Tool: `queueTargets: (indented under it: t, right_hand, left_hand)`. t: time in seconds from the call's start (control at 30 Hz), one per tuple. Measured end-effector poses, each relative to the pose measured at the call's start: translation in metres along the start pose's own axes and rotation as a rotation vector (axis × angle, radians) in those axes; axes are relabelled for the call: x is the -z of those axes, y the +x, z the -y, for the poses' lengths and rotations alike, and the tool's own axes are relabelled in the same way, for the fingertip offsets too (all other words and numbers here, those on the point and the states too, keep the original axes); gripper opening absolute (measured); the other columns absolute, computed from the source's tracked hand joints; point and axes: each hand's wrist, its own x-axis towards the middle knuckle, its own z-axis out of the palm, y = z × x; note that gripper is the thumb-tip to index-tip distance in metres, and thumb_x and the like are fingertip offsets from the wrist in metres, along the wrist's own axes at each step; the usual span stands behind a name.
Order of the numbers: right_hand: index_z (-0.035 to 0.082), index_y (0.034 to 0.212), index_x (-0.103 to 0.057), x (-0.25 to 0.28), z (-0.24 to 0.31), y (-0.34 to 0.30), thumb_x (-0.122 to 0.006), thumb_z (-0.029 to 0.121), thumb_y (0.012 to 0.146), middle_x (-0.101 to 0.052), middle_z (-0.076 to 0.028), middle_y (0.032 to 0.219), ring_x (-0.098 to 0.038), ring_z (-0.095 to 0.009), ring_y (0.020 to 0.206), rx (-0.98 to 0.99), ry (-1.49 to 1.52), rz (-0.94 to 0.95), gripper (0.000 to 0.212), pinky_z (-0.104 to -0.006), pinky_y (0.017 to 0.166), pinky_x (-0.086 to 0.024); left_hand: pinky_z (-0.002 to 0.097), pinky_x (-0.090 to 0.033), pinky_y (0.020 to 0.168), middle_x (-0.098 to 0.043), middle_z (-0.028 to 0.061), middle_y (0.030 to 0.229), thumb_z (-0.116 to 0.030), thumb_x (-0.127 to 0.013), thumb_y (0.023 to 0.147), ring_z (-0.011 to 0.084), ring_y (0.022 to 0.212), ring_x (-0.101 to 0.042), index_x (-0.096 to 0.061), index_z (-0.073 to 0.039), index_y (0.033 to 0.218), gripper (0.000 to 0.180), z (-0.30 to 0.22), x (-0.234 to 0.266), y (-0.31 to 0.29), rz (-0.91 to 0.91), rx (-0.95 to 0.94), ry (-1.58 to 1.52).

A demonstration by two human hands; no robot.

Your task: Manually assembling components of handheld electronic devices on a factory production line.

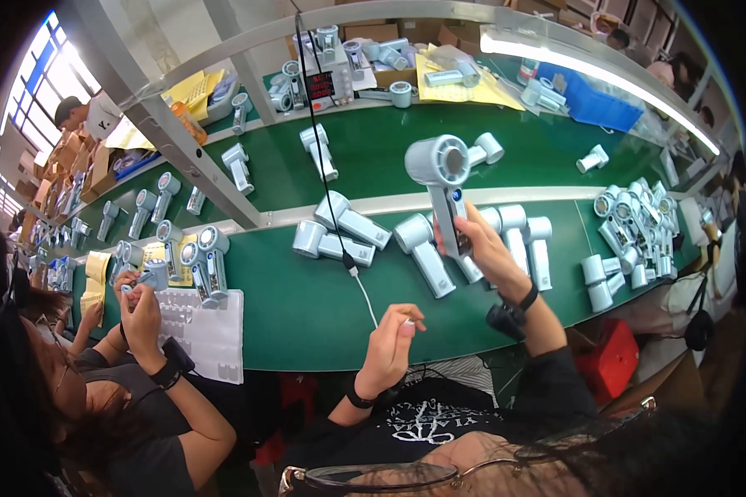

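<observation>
My right hand [482, 244] is wrapped round the handle of a light-blue handheld fan [438, 161], raised upright above the green bench, its round head at the top. Lower and to the left, my left hand [388, 348] is closed on a white charging cable [365, 294], with a small white tip showing by the thumb. The cable runs up to a black connector [350, 263] on a hanging black lead. Just beyond the left hand, a fan [423, 257] lies on the bench, and a pair of fans [348, 222] rests farther left.
More fans [514, 236] lie behind my right wrist, and a heap of fans [634, 228] is at the right. A metal rail [389, 205] crosses the green bench [307, 290]. At the left a co-worker's hands [141, 306] hold a fan part beside a white tray [224, 340].
</observation>
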Motion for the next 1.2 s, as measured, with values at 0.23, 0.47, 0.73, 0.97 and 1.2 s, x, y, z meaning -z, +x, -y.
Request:
queueTargets:
  t: [0.23,0.47,0.73,0.97,1.2]
  right_hand:
    - [0.001,0.130,-0.035,-0.046,-0.011,-0.051,-0.040,0.035,0.097,-0.048,-0.010,0.110,-0.050,-0.020,0.093,0.078,0.590,-0.013,0.047,-0.0354,0.076,-0.048]
    - [0.000,0.133,-0.033,-0.059,-0.026,-0.057,-0.036,0.033,0.099,-0.046,-0.011,0.116,-0.049,-0.022,0.098,0.047,0.832,-0.040,0.047,-0.0384,0.082,-0.048]
    - [0.001,0.132,-0.034,-0.062,-0.034,-0.057,-0.032,0.032,0.101,-0.048,-0.011,0.118,-0.050,-0.021,0.100,0.004,0.859,-0.076,0.044,-0.0373,0.085,-0.046]
    - [0.003,0.124,-0.034,-0.067,-0.043,-0.059,-0.037,0.027,0.101,-0.049,-0.012,0.118,-0.056,-0.019,0.098,0.200,0.521,-0.225,0.033,-0.0342,0.085,-0.049]
    - [0.003,0.125,-0.027,-0.078,-0.041,-0.062,-0.045,0.022,0.098,-0.049,-0.014,0.116,-0.058,-0.022,0.096,0.282,0.373,-0.232,0.038,-0.0373,0.085,-0.049]
  left_hand:
    - [0.0339,-0.045,0.061,-0.055,0.0140,0.082,-0.006,-0.046,0.094,0.0272,0.067,-0.057,-0.052,0.002,0.093,0.010,-0.011,-0.033,0.014,0.140,-0.015,0.020]
    - [0.0393,-0.043,0.056,-0.054,0.0156,0.074,-0.002,-0.051,0.090,0.0343,0.064,-0.055,-0.053,0.003,0.089,0.005,-0.008,-0.044,0.010,-0.069,-0.119,0.250]
    - [0.0377,-0.042,0.053,-0.054,0.0150,0.072,0.000,-0.053,0.088,0.0321,0.058,-0.053,-0.053,0.002,0.086,0.003,-0.012,-0.045,0.010,-0.146,-0.113,0.348]
    - [0.0314,-0.037,0.050,-0.053,0.0115,0.067,-0.002,-0.051,0.091,0.0218,0.054,-0.050,-0.054,0.003,0.083,0.010,-0.001,-0.041,0.007,-0.123,-0.001,0.255]
    - [0.0248,-0.033,0.047,-0.049,0.0023,0.066,-0.007,-0.046,0.096,0.0086,0.053,-0.045,-0.052,0.002,0.080,0.019,0.006,-0.034,0.000,-0.066,0.201,0.021]
